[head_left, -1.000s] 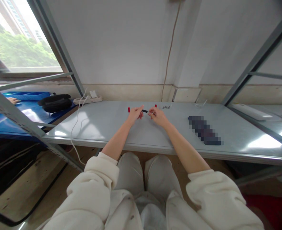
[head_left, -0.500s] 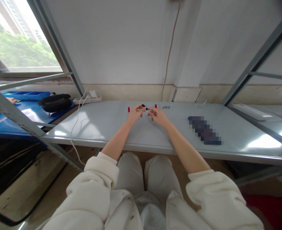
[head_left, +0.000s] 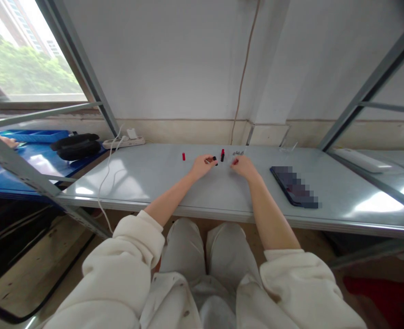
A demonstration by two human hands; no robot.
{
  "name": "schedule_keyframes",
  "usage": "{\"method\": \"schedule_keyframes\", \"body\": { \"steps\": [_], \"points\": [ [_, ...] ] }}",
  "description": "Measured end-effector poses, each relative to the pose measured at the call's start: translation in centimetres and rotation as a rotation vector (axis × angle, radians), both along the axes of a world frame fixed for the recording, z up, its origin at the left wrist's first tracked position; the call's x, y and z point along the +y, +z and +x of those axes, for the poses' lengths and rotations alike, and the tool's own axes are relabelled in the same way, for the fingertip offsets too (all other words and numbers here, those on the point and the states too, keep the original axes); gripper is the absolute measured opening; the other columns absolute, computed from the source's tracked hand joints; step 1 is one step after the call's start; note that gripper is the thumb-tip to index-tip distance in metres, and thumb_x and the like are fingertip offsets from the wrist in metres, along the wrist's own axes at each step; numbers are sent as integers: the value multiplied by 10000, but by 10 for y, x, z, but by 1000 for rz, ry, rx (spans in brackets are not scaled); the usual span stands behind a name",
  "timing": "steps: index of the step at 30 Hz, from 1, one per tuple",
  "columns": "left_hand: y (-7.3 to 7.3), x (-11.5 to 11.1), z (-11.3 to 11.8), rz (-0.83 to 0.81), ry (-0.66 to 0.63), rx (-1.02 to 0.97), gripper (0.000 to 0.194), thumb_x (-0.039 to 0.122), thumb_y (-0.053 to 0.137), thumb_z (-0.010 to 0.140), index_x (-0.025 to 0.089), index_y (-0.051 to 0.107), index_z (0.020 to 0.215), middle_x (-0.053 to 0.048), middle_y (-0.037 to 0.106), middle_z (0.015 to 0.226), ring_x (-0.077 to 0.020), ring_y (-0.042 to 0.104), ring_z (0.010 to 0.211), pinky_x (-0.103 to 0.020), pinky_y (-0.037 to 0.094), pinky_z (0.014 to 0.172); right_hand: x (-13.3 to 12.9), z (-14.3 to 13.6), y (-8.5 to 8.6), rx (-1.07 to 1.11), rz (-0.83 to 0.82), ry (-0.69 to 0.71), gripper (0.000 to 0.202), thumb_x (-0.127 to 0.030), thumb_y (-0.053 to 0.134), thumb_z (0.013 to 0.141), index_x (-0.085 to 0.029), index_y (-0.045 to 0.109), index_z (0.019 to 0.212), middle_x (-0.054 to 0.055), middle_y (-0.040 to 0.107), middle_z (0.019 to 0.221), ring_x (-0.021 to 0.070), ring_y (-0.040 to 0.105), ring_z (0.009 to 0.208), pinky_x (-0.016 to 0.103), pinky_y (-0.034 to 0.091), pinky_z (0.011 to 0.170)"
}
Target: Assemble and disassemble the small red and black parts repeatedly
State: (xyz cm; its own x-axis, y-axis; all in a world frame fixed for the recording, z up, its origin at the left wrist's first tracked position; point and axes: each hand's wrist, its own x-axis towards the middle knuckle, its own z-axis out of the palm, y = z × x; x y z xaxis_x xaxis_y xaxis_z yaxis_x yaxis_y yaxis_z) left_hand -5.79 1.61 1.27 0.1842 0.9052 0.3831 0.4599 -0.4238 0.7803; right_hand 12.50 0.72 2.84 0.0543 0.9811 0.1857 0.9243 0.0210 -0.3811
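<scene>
My left hand [head_left: 202, 167] is closed around a small black cylindrical piece [head_left: 215, 160], which sticks out between thumb and fingers just above the tabletop. To its right, my right hand [head_left: 246, 167] is bent down with fingertips pinched together close to the table; what they hold, if anything, is too small to make out. Between the hands, a little farther back, is a small red and black piece [head_left: 222, 156]. Several small grey parts [head_left: 238, 153] lie just behind my right hand. A small red cylinder [head_left: 183, 156] stands left of my left hand.
The grey table [head_left: 161, 183] meets a wall. A dark, partly pixelated flat device [head_left: 291, 185] lies at right. At back left are a white power strip [head_left: 130, 141] and its cable [head_left: 105, 183]. Another person's hand [head_left: 10, 141] is at the blue table [head_left: 27, 164] far left.
My hands were together at the black piece and have moved apart. The right hand went right toward the grey parts; the left moved slightly right and down with the black piece.
</scene>
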Motion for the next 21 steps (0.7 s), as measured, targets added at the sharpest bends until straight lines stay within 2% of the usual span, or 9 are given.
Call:
{"method": "schedule_keyframes", "body": {
  "steps": [2, 5, 11, 16, 21],
  "points": [
    [1, 3, 10, 2, -45, 162, 176, 304, 598, 705, 147, 660, 755, -36, 654, 731, -109, 553, 641, -235, 425, 655, 1, -1, -3, -14, -13, -36, 167, -163, 555, 704, -126, 657, 831, 119, 659, 878, 203, 603, 861, 256, 431, 717],
    [3, 10, 24, 0, -44, 275, 170, 289, 589, 715, 144, 669, 752, -46, 667, 752, -140, 581, 715, -249, 424, 698, 1, -3, -5, -28, -15, -66, 196, -176, 545, 723, -123, 665, 869, 133, 661, 913, 214, 605, 895, 267, 438, 738],
    [-4, 27, 40, -10, 120, 302, 219, 322, 569, 739, 148, 675, 822, -75, 677, 870, -181, 593, 834, -271, 428, 743, 0, -8, -6, -52, 1, -71, 227, -214, 528, 759, -122, 665, 916, 146, 651, 970, 230, 595, 940, 288, 440, 768],
    [-13, 31, 42, -92, 154, 364, 237, 345, 598, 705, 174, 684, 844, -67, 679, 888, -197, 601, 838, -284, 439, 725, 2, -13, -9, -63, 9, -87, 255, -230, 491, 787, -118, 651, 952, 149, 642, 985, 236, 592, 947, 299, 442, 767],
    [-13, 30, 44, -93, 209, 410, 243, 350, 606, 698, 199, 686, 870, -58, 681, 911, -199, 601, 869, -295, 437, 758, 4, -15, -11, -70, 26, -88, 267, -235, 479, 796, -101, 652, 949, 161, 637, 992, 249, 587, 962, 306, 438, 777]
  ]
}}
